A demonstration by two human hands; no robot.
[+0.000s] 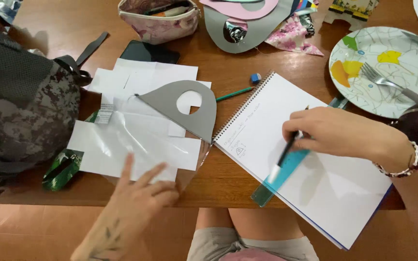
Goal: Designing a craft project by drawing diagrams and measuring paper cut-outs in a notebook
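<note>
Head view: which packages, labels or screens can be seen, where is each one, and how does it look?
Phone: dark blank screen, flat on the table behind the white sheets.
Green wrapper: crumpled, shiny, green and black, at the table's front edge beyond the left hand.
Small striped label: white and grey, on the sheets' left edge.
Foil packaging: silvery, under the far grey cutout.

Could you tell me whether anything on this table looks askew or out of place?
The spiral notebook lies at a slant, its lower corner hanging past the table edge. A used plate with a fork sits among the craft papers. Nothing looks spilled or damaged; the right hand holds a pen over it.
</note>
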